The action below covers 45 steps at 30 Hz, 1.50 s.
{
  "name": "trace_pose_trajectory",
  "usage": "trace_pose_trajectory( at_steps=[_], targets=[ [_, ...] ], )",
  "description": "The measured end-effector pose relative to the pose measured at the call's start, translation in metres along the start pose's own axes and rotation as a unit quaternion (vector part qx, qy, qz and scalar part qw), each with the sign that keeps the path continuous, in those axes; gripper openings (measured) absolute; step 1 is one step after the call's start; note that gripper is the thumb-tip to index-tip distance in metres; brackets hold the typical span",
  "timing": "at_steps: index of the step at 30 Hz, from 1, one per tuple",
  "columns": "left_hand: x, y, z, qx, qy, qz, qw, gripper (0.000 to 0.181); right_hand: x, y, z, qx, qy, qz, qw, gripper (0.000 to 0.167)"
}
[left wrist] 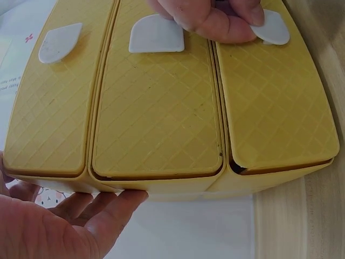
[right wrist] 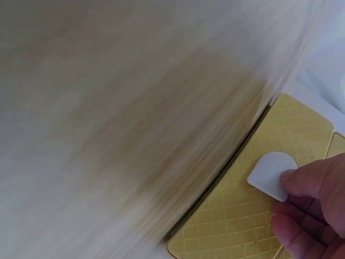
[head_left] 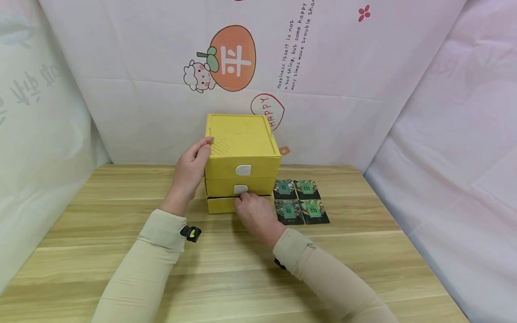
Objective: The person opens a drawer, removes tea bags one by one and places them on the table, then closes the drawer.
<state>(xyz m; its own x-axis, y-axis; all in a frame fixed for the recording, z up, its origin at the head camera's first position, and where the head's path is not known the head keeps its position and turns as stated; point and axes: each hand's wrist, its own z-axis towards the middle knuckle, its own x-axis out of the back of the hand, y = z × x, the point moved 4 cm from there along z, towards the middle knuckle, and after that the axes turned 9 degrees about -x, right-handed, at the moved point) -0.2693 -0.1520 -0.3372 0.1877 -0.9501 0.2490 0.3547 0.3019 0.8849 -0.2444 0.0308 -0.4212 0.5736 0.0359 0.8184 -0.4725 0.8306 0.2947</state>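
A yellow drawer box (head_left: pixel 242 134) with three stacked drawers stands on the table, each drawer front bearing a white tab. My left hand (head_left: pixel 191 168) rests against the box's left side near the top, fingertips touching its upper edge; in the left wrist view its fingers (left wrist: pixel 116 213) lie along the side wall. With thumb and fingers, my right hand (head_left: pixel 258 217) pinches the white tab (right wrist: pixel 272 175) of the bottom drawer (head_left: pixel 220 205). That drawer sits slightly out from the box, a dark gap showing above its front. The right hand partly hides it in the head view.
Several dark square cards with green centres (head_left: pixel 288 211) lie in a two-by-two block right of the box. The wooden table (head_left: pixel 226 278) is bounded by a printed white backdrop (head_left: pixel 153 121) behind and white sheets at both sides.
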Motion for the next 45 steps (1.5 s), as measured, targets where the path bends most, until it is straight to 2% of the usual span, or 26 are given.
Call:
trace_pose_trajectory(
  at_steps=[17,24,33,39,45],
  targets=[
    [0.000,0.001,0.000,0.003,-0.004,0.007,1.0000,0.054,0.010,-0.003,-0.010,-0.002,-0.021,0.008,0.9997,0.021],
    [-0.001,0.000,0.000,-0.001,-0.002,0.001,1.0000,0.052,0.013,-0.004,-0.015,0.004,-0.009,0.020,0.9997,0.019],
    [-0.001,0.000,0.000,-0.003,0.003,0.000,1.0000,0.050,0.018,-0.007,-0.021,0.014,-0.028,0.020,0.9993,0.013],
    [-0.001,0.001,0.000,-0.003,0.003,-0.002,1.0000,0.050,0.023,-0.009,-0.028,0.016,-0.011,0.019,0.9996,0.017],
    [-0.001,0.001,-0.001,-0.001,0.002,-0.001,1.0000,0.050,0.028,-0.011,-0.033,0.012,0.022,0.024,0.9994,0.026]
  ],
)
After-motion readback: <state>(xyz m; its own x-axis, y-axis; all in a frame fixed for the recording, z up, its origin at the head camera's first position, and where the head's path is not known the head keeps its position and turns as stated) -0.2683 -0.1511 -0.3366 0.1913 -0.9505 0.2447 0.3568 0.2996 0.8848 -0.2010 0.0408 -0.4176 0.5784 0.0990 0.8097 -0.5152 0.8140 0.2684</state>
